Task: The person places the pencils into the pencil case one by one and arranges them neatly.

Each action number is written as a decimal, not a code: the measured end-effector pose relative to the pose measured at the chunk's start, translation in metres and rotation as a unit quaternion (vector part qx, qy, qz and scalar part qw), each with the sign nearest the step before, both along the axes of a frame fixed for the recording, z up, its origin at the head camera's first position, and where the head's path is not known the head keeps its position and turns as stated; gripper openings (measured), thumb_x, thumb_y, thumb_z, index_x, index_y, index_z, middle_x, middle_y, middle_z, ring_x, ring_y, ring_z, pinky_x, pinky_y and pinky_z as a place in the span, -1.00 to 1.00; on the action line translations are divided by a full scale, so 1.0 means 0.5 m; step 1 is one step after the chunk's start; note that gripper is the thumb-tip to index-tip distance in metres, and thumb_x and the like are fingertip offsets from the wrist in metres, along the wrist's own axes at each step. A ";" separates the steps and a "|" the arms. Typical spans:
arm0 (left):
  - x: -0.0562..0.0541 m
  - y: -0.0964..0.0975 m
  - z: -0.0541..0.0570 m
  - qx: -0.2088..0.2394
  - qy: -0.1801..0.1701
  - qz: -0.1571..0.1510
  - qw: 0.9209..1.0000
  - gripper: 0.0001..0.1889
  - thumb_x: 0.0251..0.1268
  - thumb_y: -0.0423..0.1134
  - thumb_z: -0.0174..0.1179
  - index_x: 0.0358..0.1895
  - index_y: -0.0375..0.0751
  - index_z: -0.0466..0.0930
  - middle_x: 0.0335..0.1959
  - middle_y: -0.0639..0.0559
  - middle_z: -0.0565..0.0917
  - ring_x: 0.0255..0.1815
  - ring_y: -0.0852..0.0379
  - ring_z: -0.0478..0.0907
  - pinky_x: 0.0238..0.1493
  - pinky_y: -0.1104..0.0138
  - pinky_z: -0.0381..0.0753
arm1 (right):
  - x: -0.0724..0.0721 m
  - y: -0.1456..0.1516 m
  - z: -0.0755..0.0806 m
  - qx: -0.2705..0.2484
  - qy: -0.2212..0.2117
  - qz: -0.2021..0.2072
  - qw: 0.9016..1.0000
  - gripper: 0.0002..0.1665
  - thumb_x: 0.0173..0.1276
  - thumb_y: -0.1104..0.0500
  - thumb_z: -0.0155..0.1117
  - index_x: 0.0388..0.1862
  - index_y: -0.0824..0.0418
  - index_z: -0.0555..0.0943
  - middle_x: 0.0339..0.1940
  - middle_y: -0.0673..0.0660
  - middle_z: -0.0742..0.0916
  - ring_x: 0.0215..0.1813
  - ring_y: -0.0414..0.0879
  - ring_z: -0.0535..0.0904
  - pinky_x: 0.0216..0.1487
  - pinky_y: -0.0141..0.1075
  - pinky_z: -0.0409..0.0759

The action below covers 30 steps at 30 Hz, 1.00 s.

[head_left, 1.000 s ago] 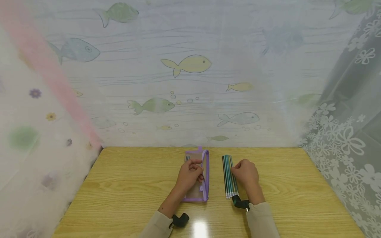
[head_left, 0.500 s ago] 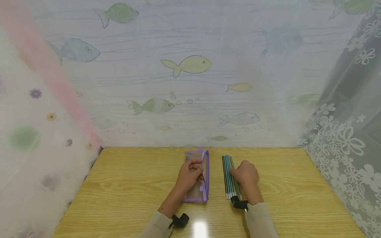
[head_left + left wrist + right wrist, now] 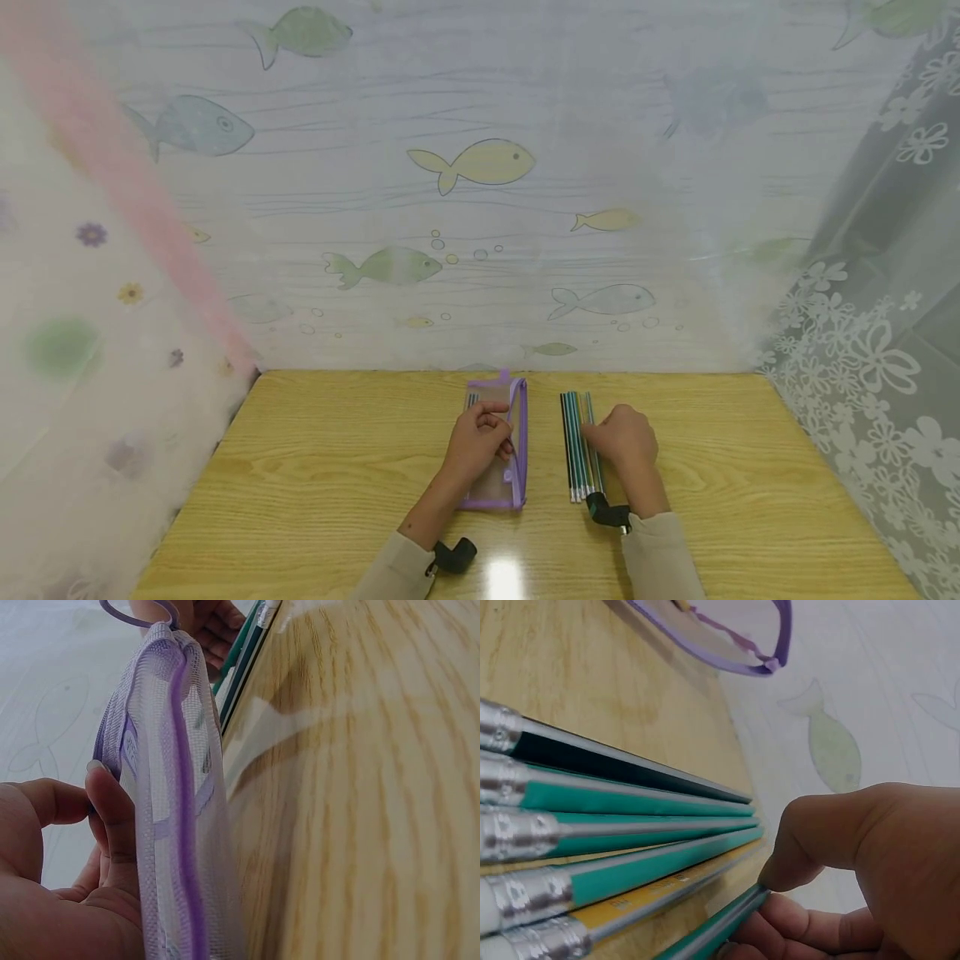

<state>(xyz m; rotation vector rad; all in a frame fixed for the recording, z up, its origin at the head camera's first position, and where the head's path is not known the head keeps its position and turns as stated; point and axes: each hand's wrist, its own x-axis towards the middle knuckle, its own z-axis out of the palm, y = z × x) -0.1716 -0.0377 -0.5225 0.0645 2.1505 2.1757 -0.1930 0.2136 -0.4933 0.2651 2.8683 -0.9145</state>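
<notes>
A mesh zip pencil pouch (image 3: pixel 522 454) with purple trim lies at the middle of the table, a few pencils (image 3: pixel 472 400) showing inside it. My left hand (image 3: pixel 477 440) pinches the edge of its mouth between thumb and finger; in the left wrist view the pouch (image 3: pixel 180 787) stands up beside the fingers. To the right lies a row of pencils (image 3: pixel 573 442), mostly green, with one yellow pencil (image 3: pixel 660 889) and a dark one (image 3: pixel 622 761). My right hand (image 3: pixel 626 440) pinches a green pencil (image 3: pixel 720 926) at the row's right side, slightly apart from the others.
The wooden table (image 3: pixel 322 467) ends at a fish-print curtain (image 3: pixel 465 325) behind. Black wrist mounts (image 3: pixel 454 556) sit below the hands. A flowered sheet (image 3: pixel 112 400) borders the left, and a grey lace curtain (image 3: pixel 855 367) the right.
The right hand shifts slightly to and fro across the row's right side; a green pencil now stands apart in its fingers. My left hand and the pouch stay where they were.
</notes>
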 end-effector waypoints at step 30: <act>-0.002 -0.003 -0.005 0.007 -0.001 -0.003 1.000 -0.62 0.46 -0.42 0.22 0.29 -0.39 0.55 -0.29 -0.17 0.69 -0.52 0.14 0.65 -0.46 0.36 0.75 | -0.003 -0.038 0.015 -0.105 0.041 0.054 0.992 -0.74 0.26 0.12 0.46 -0.53 0.27 0.72 -0.58 0.04 0.68 -0.47 -0.09 0.55 -0.50 -0.31 0.49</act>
